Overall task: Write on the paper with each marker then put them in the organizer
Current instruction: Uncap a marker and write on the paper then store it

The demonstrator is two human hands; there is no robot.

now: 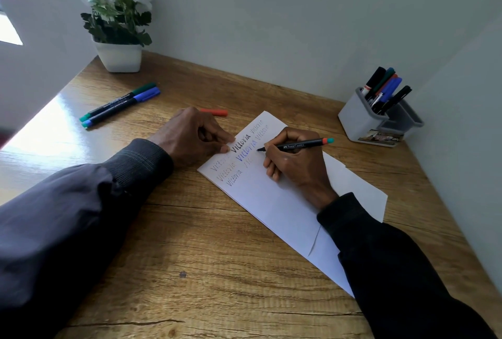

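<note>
Wooden desk [190, 243] fills a pale wall corner. Your right hand [296, 164] grips the black marker [298, 145], fingers clamped round its barrel, tip at the paper [271, 202] beside rows of handwriting. Your left hand [195, 134], fingers curled, presses forefinger and thumb on the paper's left edge. A red cap [216, 112] lies just behind it. The green marker [119, 101] and blue marker [125, 107] lie far left, touching. The organizer [358, 121], far right, holds more markers.

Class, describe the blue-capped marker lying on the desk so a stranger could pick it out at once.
Find the white plant pot at the far left corner of the desk. Just in front of it, two dark markers lie side by side on the wood. The blue-capped marker is the nearer one; the green-capped marker lies beyond it.
</note>
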